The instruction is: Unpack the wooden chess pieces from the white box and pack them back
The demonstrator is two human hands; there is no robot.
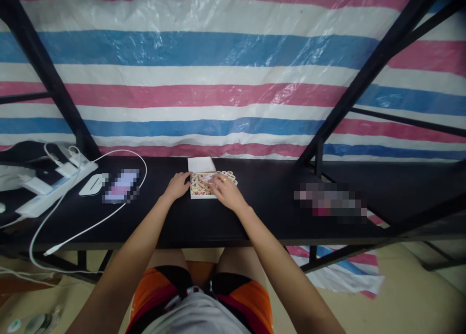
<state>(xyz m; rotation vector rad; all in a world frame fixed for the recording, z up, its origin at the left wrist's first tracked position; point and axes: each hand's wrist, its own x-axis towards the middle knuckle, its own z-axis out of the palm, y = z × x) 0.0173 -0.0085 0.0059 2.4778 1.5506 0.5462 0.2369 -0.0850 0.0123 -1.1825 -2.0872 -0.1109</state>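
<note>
A small square box of round wooden game pieces with red and black marks sits on the black table. My left hand rests against the box's left side, fingers curled on its edge. My right hand lies over the box's right part, fingers stretched toward the pieces; a ring shows on one finger. Several loose pieces lie just beyond the right hand. A white lid or card lies behind the box.
To the left are a white power strip with cables, a white mouse and a blurred flat device. A blurred object lies at right. Black frame bars and a striped tarp stand behind.
</note>
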